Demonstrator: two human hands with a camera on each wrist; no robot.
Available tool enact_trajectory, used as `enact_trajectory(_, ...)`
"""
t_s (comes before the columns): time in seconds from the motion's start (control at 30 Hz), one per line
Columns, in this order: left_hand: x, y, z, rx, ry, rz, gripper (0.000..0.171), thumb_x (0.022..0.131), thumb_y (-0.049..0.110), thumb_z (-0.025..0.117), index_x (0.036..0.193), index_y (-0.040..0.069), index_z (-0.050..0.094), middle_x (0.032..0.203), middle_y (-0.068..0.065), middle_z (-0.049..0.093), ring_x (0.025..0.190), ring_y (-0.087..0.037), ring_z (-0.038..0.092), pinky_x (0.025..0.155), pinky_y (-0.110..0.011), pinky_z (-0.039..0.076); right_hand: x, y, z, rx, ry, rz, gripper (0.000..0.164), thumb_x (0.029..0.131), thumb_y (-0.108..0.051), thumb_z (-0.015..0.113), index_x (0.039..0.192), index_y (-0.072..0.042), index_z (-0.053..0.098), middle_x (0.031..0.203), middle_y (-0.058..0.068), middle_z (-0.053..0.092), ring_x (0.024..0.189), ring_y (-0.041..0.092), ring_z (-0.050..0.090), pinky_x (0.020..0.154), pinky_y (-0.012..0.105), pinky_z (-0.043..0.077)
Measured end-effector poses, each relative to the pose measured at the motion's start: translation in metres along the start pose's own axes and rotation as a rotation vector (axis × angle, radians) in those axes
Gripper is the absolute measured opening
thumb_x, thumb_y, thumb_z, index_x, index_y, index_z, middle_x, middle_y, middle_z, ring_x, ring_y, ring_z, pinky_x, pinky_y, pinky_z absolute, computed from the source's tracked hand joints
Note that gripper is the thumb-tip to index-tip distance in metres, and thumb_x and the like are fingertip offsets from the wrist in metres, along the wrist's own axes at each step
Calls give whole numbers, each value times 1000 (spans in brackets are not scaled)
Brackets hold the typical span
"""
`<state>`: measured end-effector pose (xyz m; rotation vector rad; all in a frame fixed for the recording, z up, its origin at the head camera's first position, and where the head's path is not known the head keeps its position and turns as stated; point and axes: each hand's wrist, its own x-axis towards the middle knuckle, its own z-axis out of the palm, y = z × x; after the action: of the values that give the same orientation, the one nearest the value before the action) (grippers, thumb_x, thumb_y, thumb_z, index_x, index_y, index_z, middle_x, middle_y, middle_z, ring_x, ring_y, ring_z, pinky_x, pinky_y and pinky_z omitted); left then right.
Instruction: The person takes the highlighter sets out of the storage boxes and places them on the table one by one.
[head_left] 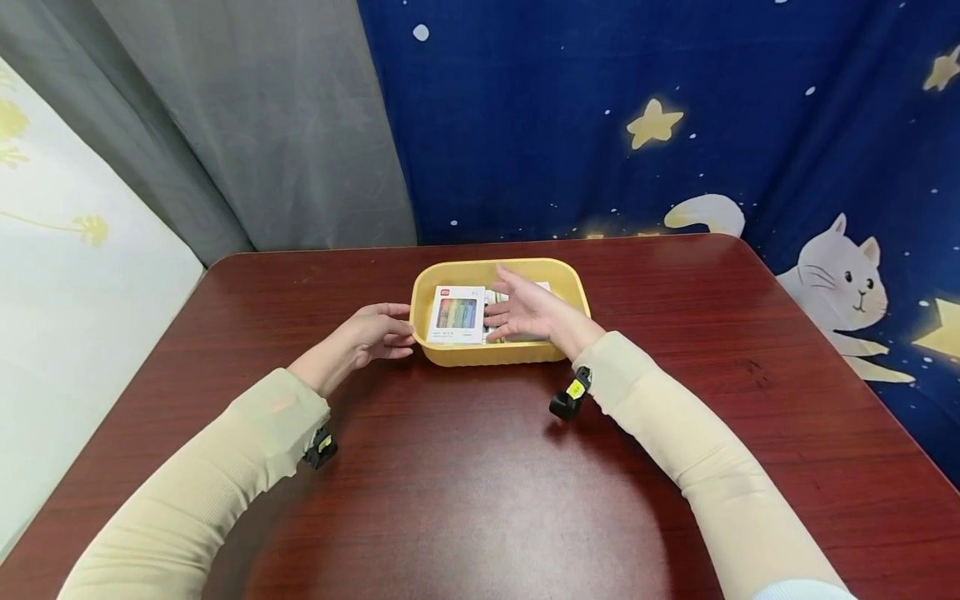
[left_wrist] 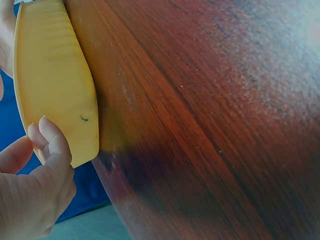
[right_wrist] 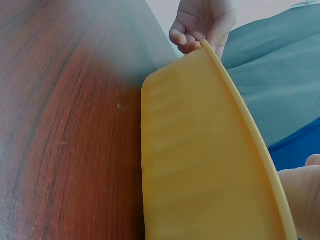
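A yellow plastic basket (head_left: 495,356) sits toward the far side of the table. My left hand (head_left: 367,336) is at its left end, with thumb and fingers on either side of the rim, gripping it. Inside the basket on the left lies a white box (head_left: 456,315) showing a row of coloured sticks. My right hand (head_left: 525,308) reaches over the front rim, fingers extended above the contents beside the box; it holds nothing. It partly hides other pale items beneath it. Both wrist views show the basket's outer wall (left_wrist: 55,75), (right_wrist: 195,150).
The dark red wooden table (head_left: 450,483) extends around the basket. Behind it hang a grey curtain (head_left: 300,125) and a blue curtain (head_left: 540,125) with stars and a white cat. A white panel with yellow prints (head_left: 67,275) stands on the left.
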<state>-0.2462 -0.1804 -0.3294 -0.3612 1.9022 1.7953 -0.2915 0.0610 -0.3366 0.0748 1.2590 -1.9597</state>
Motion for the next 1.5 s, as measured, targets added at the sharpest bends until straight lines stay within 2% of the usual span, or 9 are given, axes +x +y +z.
enact_trajectory(0.23,0,1,0,1,5,-5,54,91,-2,47,141,3,27,86,-6,55,63,-8,59,63,-24,55,0,-1,4,39,27,17,72,95,-50,33,148,-16,-4,149,25,-6,138,39,2,109,56,14)
enact_trajectory(0.5,1,1,0,-1,-3,0,54,91,-2,47,141,4,26,85,-6,55,62,-9,59,64,-25,55,1,-1,4,76,103,10,68,94,-48,36,148,-19,5,148,20,12,134,34,21,110,47,24)
enact_trajectory(0.8,0,1,0,-8,-17,6,56,90,-2,46,141,3,24,76,-3,56,61,-8,59,62,-25,55,5,3,11,99,69,17,63,98,-39,34,148,-18,1,150,19,7,136,38,17,108,54,19)
enact_trajectory(1.03,1,0,-1,-3,-16,2,56,90,-2,47,141,3,25,76,-3,56,61,-8,59,62,-25,55,27,11,8,64,93,35,48,99,-25,38,141,-8,26,143,20,26,129,38,30,107,51,25)
enact_trajectory(1.07,1,0,-1,-3,-16,1,56,90,-2,47,141,3,25,76,-3,56,61,-8,59,62,-25,55,38,13,-1,75,63,38,46,97,-24,44,138,-6,32,140,22,31,126,39,35,104,53,29)
enact_trajectory(1.2,1,0,-1,1,-12,0,55,90,-2,47,141,3,25,76,-3,56,60,-8,59,61,-25,55,47,16,-2,59,97,52,40,95,-19,47,131,-4,36,134,20,37,121,36,40,102,50,34)
enact_trajectory(1.27,0,0,-1,4,-12,3,55,90,-2,47,141,3,25,76,-3,56,61,-8,59,61,-25,55,44,17,2,36,112,47,38,95,-16,46,130,-5,36,133,20,38,121,35,40,103,49,34)
enact_trajectory(1.3,0,0,-1,5,-13,4,55,90,-2,47,141,3,25,75,-3,56,61,-8,59,62,-25,55,35,16,13,4,153,47,37,97,-14,40,132,-5,32,135,19,36,124,33,38,106,46,31)
enact_trajectory(1.5,0,0,-1,-1,-14,3,56,90,-3,47,141,3,25,75,-3,56,61,-8,59,62,-25,55,23,16,24,-60,133,33,45,95,-3,36,138,-4,28,140,21,32,126,34,35,107,45,29)
